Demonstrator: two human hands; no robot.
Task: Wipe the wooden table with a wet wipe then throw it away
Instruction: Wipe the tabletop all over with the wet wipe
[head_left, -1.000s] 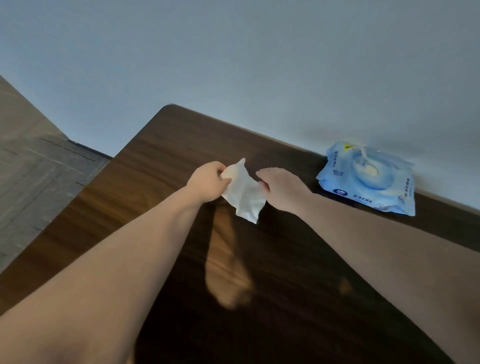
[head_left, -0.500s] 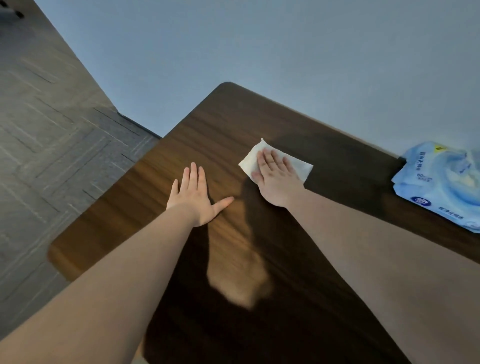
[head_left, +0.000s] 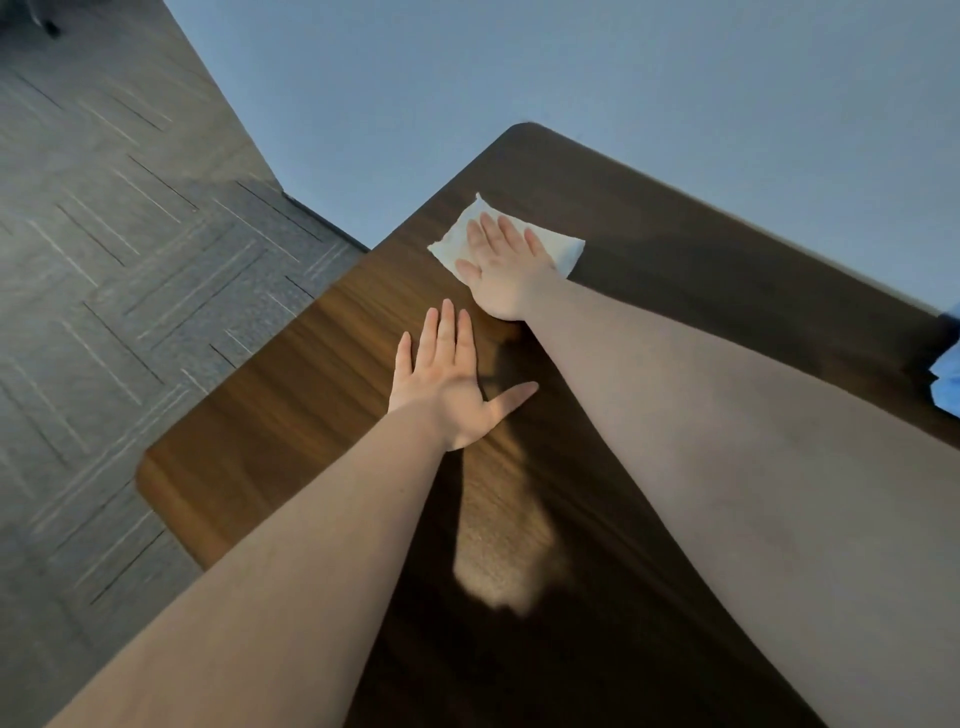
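No writing is showing that can be read: the only packaged item, a blue pack (head_left: 946, 371), is poking in at the right edge of the view with just a sliver visible, sitting against the table's far edge by the wall (head_left: 571, 67), and its print is cut off.

The right hand (head_left: 506, 270) is lying flat and open on the wet wipe (head_left: 457, 240), fingers stretched out and slightly fanned, palm pressing the sheet down onto the wooden table (head_left: 311, 374). The hand is gripping nothing; it is only bearing on the wipe from above. The wipe is lying spread as a white, roughly rectangular sheet near the table's far left corner, close to the left edge, with its corners sticking out past the fingers on both sides.

The left hand (head_left: 447, 384) is resting palm down directly on the bare wood, nearer the person than the wipe and just apart from the right wrist. Its four fingers are lying straight and close together, with the thumb splayed out to the right. It is holding nothing and is touching only the tabletop.

Both forearms are reaching in from the bottom of the view, casting dark shadows on the table, with a patch of light falling between them. Grey patterned floor (head_left: 114, 291) is lying beyond the table's left edge.
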